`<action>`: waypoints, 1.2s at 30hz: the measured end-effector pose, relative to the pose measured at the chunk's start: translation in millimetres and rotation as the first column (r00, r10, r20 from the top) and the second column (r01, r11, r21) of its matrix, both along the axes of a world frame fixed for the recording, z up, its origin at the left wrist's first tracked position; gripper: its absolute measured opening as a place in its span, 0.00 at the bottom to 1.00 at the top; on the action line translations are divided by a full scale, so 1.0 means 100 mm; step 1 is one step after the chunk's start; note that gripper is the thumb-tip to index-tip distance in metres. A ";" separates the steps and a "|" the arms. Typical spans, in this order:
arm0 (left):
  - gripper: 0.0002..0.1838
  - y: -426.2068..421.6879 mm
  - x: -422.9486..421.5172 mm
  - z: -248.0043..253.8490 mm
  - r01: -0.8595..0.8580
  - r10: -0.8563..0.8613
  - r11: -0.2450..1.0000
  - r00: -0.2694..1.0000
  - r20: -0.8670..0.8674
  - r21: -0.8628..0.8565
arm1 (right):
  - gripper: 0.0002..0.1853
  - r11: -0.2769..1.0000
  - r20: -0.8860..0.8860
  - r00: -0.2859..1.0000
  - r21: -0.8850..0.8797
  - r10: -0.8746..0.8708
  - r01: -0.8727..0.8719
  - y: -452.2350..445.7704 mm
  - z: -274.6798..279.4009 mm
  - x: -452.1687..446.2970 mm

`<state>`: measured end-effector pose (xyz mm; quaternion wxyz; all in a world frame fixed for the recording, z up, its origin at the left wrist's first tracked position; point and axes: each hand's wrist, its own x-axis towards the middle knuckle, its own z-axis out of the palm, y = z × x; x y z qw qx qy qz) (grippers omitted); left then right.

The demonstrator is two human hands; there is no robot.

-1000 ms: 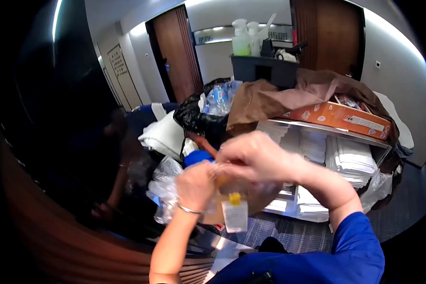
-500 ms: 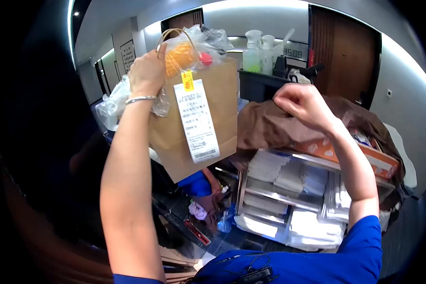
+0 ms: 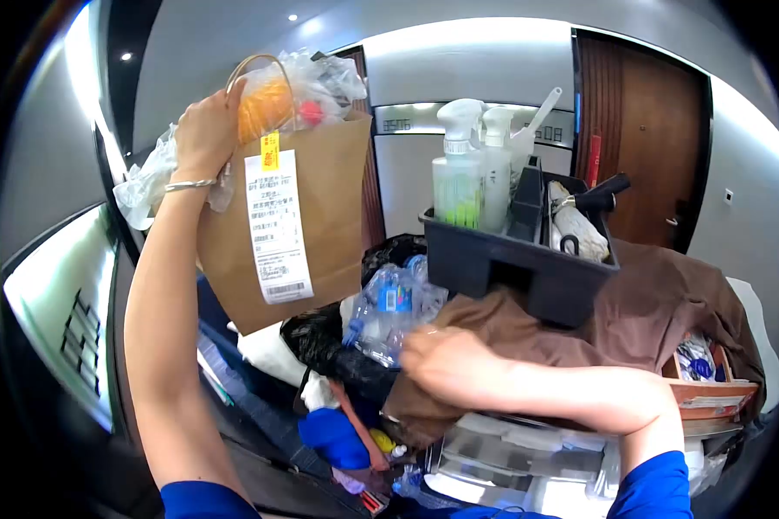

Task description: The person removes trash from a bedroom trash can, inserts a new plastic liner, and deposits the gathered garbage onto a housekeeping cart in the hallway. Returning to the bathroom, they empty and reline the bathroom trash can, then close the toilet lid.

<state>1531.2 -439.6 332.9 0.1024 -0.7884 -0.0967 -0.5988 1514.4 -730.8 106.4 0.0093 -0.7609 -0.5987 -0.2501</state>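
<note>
Lower goes the right hand [image 3: 450, 368], down from its raised spot half a second ago to the brown cloth [image 3: 658, 285], while the paper bag [image 3: 337, 208] has swung further left in view! That cloth drapes in folds over the cart, with stacked white linens [image 3: 502, 463] below. Behind runs a pale, brightly lit corridor wall [image 3: 459, 78], with a dark wooden door [image 3: 662, 143] to the right.

Up high on the left, the left hand [image 3: 208, 134] has the paper bag gripped at its top, long printed label [image 3: 277, 233] facing us, orange and pink showing through clear plastic [image 3: 320, 76] at the mouth. Centre stage, the dark caddy [image 3: 459, 259] carries spray bottles [image 3: 459, 177] and a rolled white cloth [image 3: 577, 233]. Beside it, a black bag [image 3: 307, 337] brims with clear plastic bottles [image 3: 394, 303], and the right hand is right alongside them, fingers blurred; whether they hold anything, I can't tell.
</note>
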 end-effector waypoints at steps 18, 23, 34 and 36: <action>0.31 0.19 2.64 -0.46 0.607 -0.582 0.781 0.793 0.179 -0.146 | 0.33 0.633 -0.522 0.366 -0.553 -0.770 0.543 1.46 -0.24 1.59; 0.29 -0.21 3.20 -0.92 0.775 -0.746 0.617 0.632 0.211 -0.137 | 0.29 0.703 -0.448 0.545 -0.510 -0.709 0.496 1.70 -0.27 1.27; 0.30 -0.41 2.98 -2.00 0.870 -0.910 0.353 0.405 0.090 -0.345 | 0.24 0.807 -0.433 0.685 -0.387 -0.586 0.446 1.64 -0.20 1.06; 0.25 -0.22 2.64 -2.16 0.835 -0.922 0.259 0.364 0.134 -0.486 | 0.22 0.819 -0.420 0.704 -0.273 -0.573 0.505 1.56 -0.18 0.89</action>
